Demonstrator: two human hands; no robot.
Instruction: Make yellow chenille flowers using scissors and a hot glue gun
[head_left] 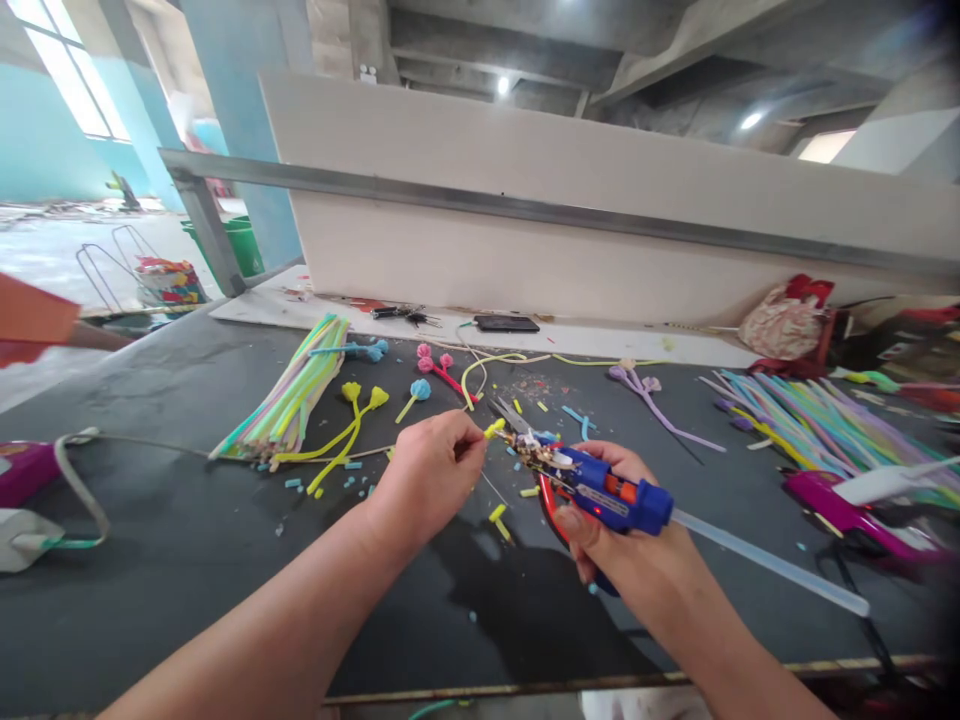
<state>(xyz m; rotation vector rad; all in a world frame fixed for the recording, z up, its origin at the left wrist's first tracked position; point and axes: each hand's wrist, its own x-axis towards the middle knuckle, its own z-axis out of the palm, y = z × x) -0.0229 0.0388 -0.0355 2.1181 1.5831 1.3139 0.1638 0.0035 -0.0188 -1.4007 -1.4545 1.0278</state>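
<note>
My left hand [435,462] is closed in a pinch on a short yellow pipe cleaner piece [494,428]. Just to its right, my right hand [600,525] is wrapped round a blue glue gun [619,492] with a translucent glue stick [772,562] sticking out of its back. The nozzle of the gun is close to the yellow piece; I cannot tell whether they touch. Scissors with red handles [553,508] show beneath the gun, partly hidden by it and the hand. Small yellow and blue offcuts lie around, among them a yellow piece [499,518] below the hands.
Pipe cleaner bundles lie left [289,400] and right [810,415]. Behind my hands are yellow flowers [364,395], a blue flower [420,390], pink flowers [435,362] and a purple stem [660,410]. A phone [507,323] rests at the back; a magenta glue gun [862,515] is at right.
</note>
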